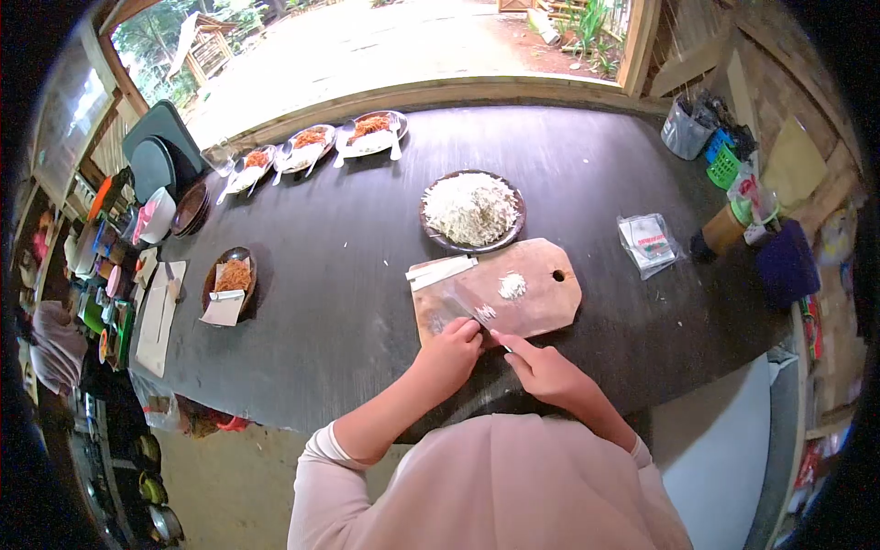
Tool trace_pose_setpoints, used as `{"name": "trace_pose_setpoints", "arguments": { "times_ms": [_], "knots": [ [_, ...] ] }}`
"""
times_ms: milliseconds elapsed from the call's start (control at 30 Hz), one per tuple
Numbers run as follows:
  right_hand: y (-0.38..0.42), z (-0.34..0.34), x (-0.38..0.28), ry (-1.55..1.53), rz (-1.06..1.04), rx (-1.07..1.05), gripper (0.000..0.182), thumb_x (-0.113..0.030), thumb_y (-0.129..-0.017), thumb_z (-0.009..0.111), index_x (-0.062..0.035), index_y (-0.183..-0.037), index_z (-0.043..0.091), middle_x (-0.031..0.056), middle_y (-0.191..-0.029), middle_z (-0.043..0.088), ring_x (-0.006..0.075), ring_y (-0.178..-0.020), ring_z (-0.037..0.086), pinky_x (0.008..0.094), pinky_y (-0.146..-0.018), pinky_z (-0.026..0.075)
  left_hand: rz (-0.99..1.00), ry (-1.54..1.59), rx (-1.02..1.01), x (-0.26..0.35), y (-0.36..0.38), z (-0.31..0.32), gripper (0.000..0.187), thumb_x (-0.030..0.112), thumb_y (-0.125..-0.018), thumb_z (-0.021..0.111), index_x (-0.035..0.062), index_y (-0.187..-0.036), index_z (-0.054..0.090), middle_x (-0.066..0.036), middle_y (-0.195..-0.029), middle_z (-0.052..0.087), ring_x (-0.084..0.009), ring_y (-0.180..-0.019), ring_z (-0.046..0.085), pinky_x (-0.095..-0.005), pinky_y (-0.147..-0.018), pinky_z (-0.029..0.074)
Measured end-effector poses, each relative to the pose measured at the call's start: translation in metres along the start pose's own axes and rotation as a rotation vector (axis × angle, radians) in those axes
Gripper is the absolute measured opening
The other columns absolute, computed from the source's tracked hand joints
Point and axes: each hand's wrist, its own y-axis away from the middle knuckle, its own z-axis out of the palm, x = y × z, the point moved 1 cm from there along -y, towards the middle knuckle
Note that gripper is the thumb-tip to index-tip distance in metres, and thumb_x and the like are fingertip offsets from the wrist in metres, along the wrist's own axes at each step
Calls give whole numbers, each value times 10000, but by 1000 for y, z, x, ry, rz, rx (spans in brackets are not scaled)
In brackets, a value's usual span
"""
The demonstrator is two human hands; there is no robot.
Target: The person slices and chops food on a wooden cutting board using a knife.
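A wooden cutting board with a round hole lies on the dark table. My right hand is closed round the handle of a knife, whose blade points up and left over the board. Beside the blade, my left hand rests at the board's near edge with its fingers pressed together; what they hold is too small to name. White chopped bits form a small pile, with a few more near the blade. Pale strips lie along the board's upper left edge. Behind it sits a bowl heaped with white shreds.
Plates of food line the table's back left. A basket with orange shreds stands left, near a knife on a pale board. A plastic packet lies right, before containers.
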Motion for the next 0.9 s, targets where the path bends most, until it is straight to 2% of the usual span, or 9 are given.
{"name": "trace_pose_setpoints", "arguments": {
  "times_ms": [100, 200, 267, 367, 467, 600, 800, 900],
  "knots": [
    [-2, 7, 6, -49, -66, 73, 403, -179, -984, 465, -143, -1385, 450, 265, -941, 648, 443, -822, 639, 520, -742, 523, 0, 7, 21, 1, 1, 4, 245, 130, -853, 610, -15, -1050, 620, -122, -1098, 572, -305, -1147, 520, -370, -966, 471],
    [-7, 7, -3, 29, 65, 10, 402, -174, -984, 464, -141, -1384, 452, 273, -951, 643, 448, -843, 637, 525, -759, 515, 4, -20, -21, 3, 1, 3, 238, 118, -854, 603, -17, -1049, 620, -125, -1103, 565, -310, -1145, 520, -370, -969, 469],
    [-8, 5, 4, -21, -89, 67, 400, -162, -980, 466, -140, -1380, 454, 274, -902, 643, 447, -805, 640, 527, -714, 516, -13, 1, -3, 2, 1, 2, 239, 109, -849, 598, -19, -1050, 620, -123, -1101, 567, -306, -1138, 525, -365, -969, 470],
    [0, 4, 7, -14, -132, 87, 394, -159, -980, 466, -135, -1373, 455, 272, -842, 640, 448, -752, 637, 525, -668, 512, 3, 10, 20, -1, 2, 5, 240, 101, -842, 596, -20, -1048, 622, -122, -1103, 567, -308, -1130, 529, -362, -971, 470],
    [-6, 12, 7, 28, -28, 58, 395, -168, -982, 466, -146, -1376, 452, 270, -805, 635, 447, -720, 632, 532, -651, 503, 13, 8, 21, 1, 2, 1, 229, 95, -841, 593, -24, -1035, 623, -125, -1098, 565, -312, -1124, 532, -362, -968, 470],
    [-11, 8, 6, 98, -43, 61, 393, -181, -984, 465, -156, -1376, 450, 267, -800, 635, 443, -717, 635, 534, -647, 503, 17, 26, 49, -1, 2, 4, 218, 92, -842, 593, -24, -1024, 621, -128, -1095, 560, -313, -1129, 527, -366, -974, 465],
    [-5, 9, 15, 26, -67, 38, 383, -191, -986, 456, -156, -1368, 453, 265, -806, 640, 436, -718, 640, 540, -651, 510, 26, 39, 36, 1, 4, 0, 231, 77, -829, 597, -28, -1034, 613, -130, -1099, 560, -310, -1139, 517, -361, -984, 457],
    [-11, 15, 16, 138, -39, 60, 387, -202, -988, 455, -157, -1373, 448, 274, -827, 639, 438, -740, 641, 544, -678, 508, 37, 42, 51, 2, 3, 0, 231, 75, -831, 598, -28, -1037, 612, -130, -1102, 560, -310, -1143, 517, -361, -984, 457]
  ]
}}
